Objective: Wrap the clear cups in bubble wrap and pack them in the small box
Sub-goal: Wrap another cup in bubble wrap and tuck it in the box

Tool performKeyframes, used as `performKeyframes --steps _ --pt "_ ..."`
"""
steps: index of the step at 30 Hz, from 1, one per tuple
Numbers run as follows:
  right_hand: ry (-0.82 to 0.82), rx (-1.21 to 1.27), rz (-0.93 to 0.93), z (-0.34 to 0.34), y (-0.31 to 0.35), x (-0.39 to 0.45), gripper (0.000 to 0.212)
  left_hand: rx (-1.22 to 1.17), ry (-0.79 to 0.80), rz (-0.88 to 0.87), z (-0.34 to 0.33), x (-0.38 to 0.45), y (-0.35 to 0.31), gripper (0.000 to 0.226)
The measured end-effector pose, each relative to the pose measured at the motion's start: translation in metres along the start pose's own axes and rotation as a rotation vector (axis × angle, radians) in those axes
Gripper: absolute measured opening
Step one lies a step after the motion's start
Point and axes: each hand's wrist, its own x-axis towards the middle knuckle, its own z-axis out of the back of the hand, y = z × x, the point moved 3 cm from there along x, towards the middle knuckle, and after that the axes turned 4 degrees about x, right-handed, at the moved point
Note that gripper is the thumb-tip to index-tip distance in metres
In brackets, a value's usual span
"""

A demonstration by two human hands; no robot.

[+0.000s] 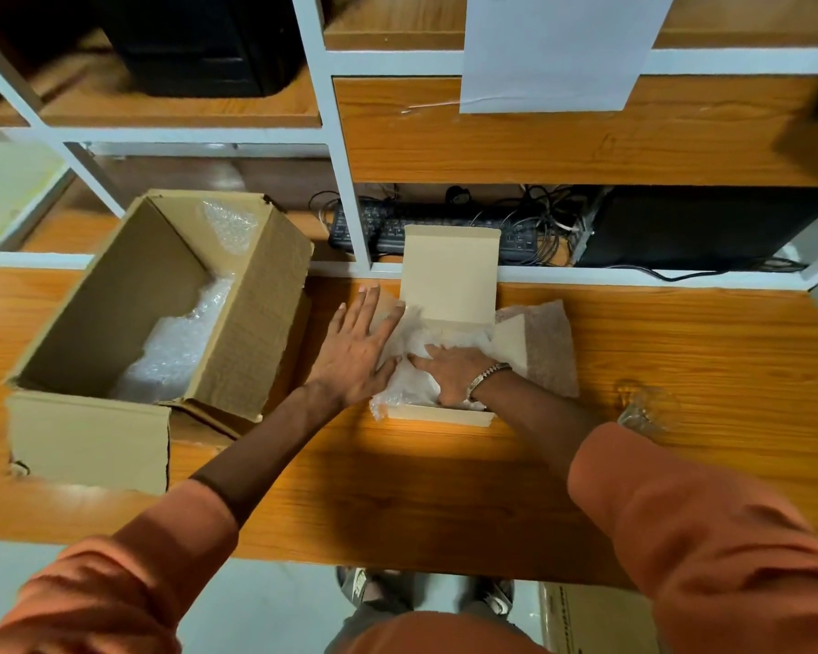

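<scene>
The small pale box (445, 415) sits in the middle of the wooden table (397, 488), its lid (449, 276) standing up at the back. White bubble wrap (407, 389) fills the box; any cup inside it is hidden. My right hand (454, 372) lies flat on the wrap inside the box. My left hand (355, 346) rests with spread fingers on the box's left side and the wrap's edge. A bare clear cup (645, 408) lies on the table to the right.
A large open cardboard box (237, 332) with more bubble wrap (175, 346) inside stands at the left. A brownish sheet (551, 346) lies behind the small box's right side. White shelving (350, 191) with a keyboard (515, 236) and cables rises behind the table.
</scene>
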Motion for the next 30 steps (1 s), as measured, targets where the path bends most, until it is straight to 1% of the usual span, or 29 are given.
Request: performKeyframes --steps 3,6,9,11,13,15,18,20,22,25,28,30 --pt "-0.124 -0.006 0.056 0.011 -0.002 -0.011 0.075 0.001 -0.004 -0.013 0.009 0.009 0.0 0.081" --pt "-0.281 0.132 0.068 0.021 -0.012 -0.031 0.056 -0.015 -0.013 -0.002 0.013 0.015 0.002 0.072" --pt "-0.445 0.247 0.009 0.026 -0.034 -0.054 0.041 -0.054 -0.019 0.008 0.017 0.018 0.005 0.067" --pt "-0.489 0.278 -0.05 0.024 -0.054 -0.069 0.037 0.004 0.026 -0.088 0.017 0.019 -0.001 0.064" --pt "-0.481 0.251 -0.089 0.018 -0.07 -0.08 0.037 0.081 0.124 -0.207 0.014 0.02 -0.013 0.059" --pt "-0.448 0.171 -0.087 0.011 -0.075 -0.086 0.039 0.143 0.227 -0.268 0.009 0.022 -0.025 0.054" --pt "-0.372 0.089 -0.043 0.004 -0.069 -0.085 0.038 0.225 0.377 -0.272 0.002 0.025 -0.037 0.048" --pt "-0.289 0.049 -0.035 0.003 -0.061 -0.08 0.043 0.279 0.442 -0.258 -0.004 0.026 -0.04 0.046" --pt "-0.201 -0.01 -0.053 0.002 -0.053 -0.075 0.052 0.29 0.47 -0.238 -0.008 0.028 -0.04 0.046" --pt "-0.131 -0.084 -0.112 0.002 -0.046 -0.068 0.061 0.288 0.461 -0.234 -0.011 0.031 -0.039 0.05" --pt "-0.082 -0.109 -0.177 -0.001 -0.043 -0.06 0.056 0.339 0.468 -0.224 -0.017 0.031 -0.04 0.056" --pt "-0.079 -0.12 -0.202 -0.006 -0.041 -0.056 0.051 0.365 0.462 -0.207 -0.022 0.03 -0.042 0.056"
